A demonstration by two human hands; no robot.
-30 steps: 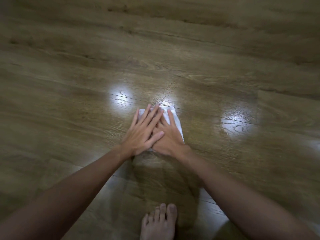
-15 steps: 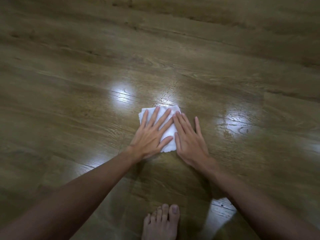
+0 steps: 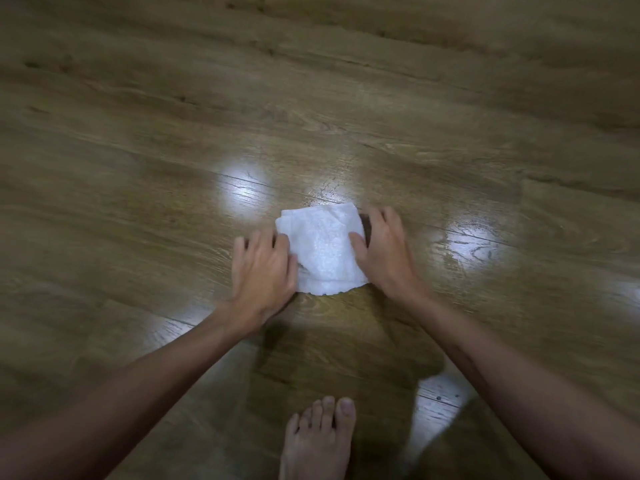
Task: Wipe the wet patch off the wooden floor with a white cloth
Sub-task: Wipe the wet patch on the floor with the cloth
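Observation:
A folded white cloth (image 3: pixel 323 252) lies flat on the wooden floor (image 3: pixel 311 98) in the middle of the view. My left hand (image 3: pixel 261 275) is at the cloth's left edge, motion-blurred, with its fingers curled and its thumb on the fabric. On the opposite side my right hand (image 3: pixel 384 251) has its thumb on top of the cloth and its fingers bent round the right edge. Just beyond the cloth's far edge, a streaky wet sheen (image 3: pixel 325 195) glistens on the boards.
My bare foot (image 3: pixel 318 441) stands on the floor close below the cloth. Bright lamp reflections (image 3: pixel 244 194) shine to the cloth's left and right. Bare floorboards stretch out all around.
Both hands have slid off the top of the cloth to its left and right edges. Their fingers were flat before and are now curled at the edges. The cloth's top is uncovered.

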